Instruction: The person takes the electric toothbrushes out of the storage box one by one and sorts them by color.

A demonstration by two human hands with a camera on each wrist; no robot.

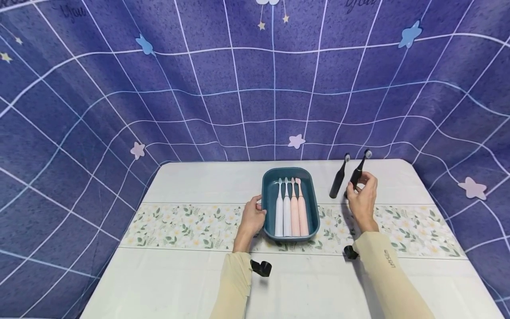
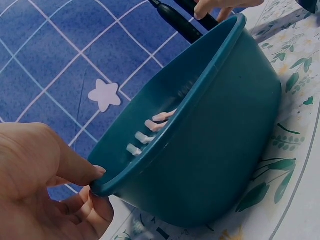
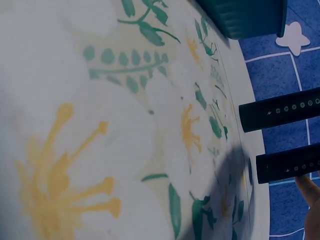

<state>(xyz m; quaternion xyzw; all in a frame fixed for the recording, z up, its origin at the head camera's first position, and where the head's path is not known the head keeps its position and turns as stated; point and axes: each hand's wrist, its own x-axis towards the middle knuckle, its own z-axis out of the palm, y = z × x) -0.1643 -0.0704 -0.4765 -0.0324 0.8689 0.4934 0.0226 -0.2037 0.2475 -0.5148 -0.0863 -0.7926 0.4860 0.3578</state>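
A teal plastic bin (image 1: 271, 195) stands on the table, its rim pinched between the thumb and fingers of my left hand (image 1: 252, 218). Inside it lie two white electric toothbrushes (image 1: 287, 217) and two pink electric toothbrushes (image 1: 295, 217), side by side with heads toward the back. To the right of the bin, my right hand (image 1: 364, 199) grips a black electric toothbrush (image 1: 357, 173), head up. Just left of that one is a second black electric toothbrush (image 1: 338, 179), apart from the hand. In the right wrist view only a fingertip shows against the held handle (image 3: 282, 165).
The white table (image 1: 179, 279) has a flower-patterned band (image 1: 179, 226) across its middle. A purple-blue curtain (image 1: 255, 106) with a grid and stars hangs behind and at both sides. A black wrist camera (image 1: 263, 268) sits by the left sleeve, another (image 1: 350, 252) by the right.
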